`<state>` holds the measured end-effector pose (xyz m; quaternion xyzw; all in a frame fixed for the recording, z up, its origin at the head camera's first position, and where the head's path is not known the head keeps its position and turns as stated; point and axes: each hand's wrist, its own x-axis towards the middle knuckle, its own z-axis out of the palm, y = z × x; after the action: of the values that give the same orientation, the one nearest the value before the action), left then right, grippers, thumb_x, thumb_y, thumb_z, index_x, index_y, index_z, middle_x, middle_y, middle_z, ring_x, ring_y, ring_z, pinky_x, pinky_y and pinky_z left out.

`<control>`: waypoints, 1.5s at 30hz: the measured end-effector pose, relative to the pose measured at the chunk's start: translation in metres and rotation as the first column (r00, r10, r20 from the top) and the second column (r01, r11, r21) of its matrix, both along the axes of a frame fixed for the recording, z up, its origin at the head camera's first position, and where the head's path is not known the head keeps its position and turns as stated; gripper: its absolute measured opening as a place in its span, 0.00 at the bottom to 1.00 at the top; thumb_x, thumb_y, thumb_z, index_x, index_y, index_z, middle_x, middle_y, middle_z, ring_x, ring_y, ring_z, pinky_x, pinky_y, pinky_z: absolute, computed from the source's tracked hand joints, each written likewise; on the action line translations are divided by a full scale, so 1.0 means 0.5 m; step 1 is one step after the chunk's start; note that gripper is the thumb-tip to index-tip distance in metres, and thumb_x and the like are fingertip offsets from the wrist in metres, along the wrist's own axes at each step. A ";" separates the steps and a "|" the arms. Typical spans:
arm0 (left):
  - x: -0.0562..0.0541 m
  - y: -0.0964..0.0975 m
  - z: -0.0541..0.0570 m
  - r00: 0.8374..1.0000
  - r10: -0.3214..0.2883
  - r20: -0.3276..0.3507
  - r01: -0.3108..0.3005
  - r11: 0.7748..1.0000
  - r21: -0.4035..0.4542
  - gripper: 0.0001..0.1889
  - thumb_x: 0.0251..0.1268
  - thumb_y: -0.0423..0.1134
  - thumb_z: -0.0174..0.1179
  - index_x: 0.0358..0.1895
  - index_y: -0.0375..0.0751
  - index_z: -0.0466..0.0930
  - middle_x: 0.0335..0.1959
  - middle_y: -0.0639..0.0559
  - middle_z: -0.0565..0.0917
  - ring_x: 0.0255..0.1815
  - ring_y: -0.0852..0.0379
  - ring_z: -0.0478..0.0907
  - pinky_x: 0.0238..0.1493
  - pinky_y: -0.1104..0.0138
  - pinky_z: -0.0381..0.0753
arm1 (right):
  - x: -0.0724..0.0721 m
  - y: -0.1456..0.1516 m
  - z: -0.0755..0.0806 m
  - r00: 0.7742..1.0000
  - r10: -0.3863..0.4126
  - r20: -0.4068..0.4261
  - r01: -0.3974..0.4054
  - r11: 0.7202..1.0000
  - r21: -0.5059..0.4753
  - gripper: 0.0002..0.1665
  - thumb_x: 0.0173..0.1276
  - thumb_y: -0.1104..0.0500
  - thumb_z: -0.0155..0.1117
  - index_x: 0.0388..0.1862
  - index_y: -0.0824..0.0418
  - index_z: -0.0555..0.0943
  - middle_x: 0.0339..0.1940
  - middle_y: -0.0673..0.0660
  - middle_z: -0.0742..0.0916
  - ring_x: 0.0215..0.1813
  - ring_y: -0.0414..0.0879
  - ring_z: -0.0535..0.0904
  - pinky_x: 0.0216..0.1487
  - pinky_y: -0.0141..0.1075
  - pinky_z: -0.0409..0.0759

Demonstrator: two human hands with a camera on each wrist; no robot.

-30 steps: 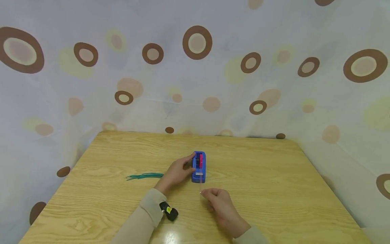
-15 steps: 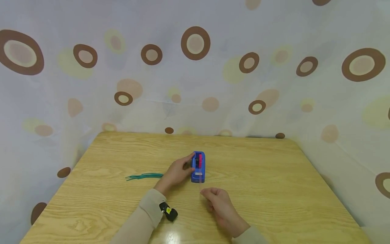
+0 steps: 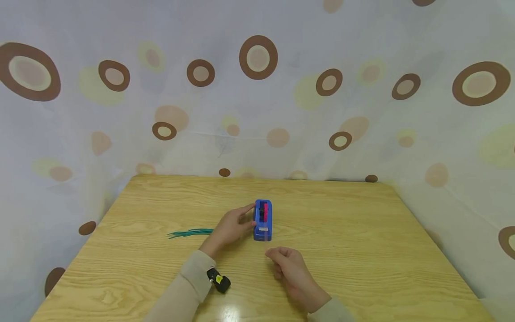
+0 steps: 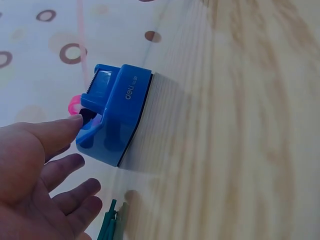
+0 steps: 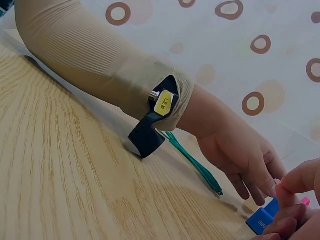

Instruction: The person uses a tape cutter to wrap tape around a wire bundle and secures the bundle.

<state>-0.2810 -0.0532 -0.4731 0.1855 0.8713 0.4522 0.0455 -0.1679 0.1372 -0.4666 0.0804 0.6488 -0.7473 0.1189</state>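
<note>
On the wooden table stands a blue tape dispenser (image 3: 258, 236) with a pink tape roll core (image 3: 266, 212) in it. From its cutter a translucent pinkish strip of tape (image 3: 266, 245) stretches toward the near side. My right hand (image 3: 293, 270) pinches the strip's free end between thumb and forefinger. Beside the dispenser's left side is my left hand (image 3: 230, 228), thumb and forefinger spread toward it. In the left wrist view, the thumb tip overlaps the dispenser (image 4: 111, 137) by its black hub, while the other fingers hang loosely bent, away from the body.
A bundle of thin green strands (image 3: 191, 233) lies on the table left of the dispenser, partly behind the left hand. A black camera (image 3: 219, 281) is strapped to the left wrist. Behind the table (image 3: 346, 232) hangs a cloth (image 3: 297, 112) patterned with circles.
My left hand has shifted slightly left, its fingertips easing off the dispenser's side. The right hand keeps its pinch on the tape, almost still.
</note>
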 end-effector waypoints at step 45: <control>0.021 -0.130 0.025 0.997 0.055 -0.054 -0.062 0.991 -0.118 0.29 0.62 0.45 0.69 0.67 0.45 0.76 0.66 0.49 0.75 0.70 0.44 0.67 0.66 0.48 0.65 | -0.002 0.003 0.000 1.000 0.014 0.004 -0.014 0.999 0.035 0.14 0.71 0.62 0.62 0.44 0.75 0.82 0.21 0.49 0.74 0.23 0.39 0.63 0.25 0.29 0.65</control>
<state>-0.2704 -0.1181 -0.4605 0.1682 0.9027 0.3954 0.0210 -0.1690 0.1387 -0.4667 0.0790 0.6623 -0.7347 0.1239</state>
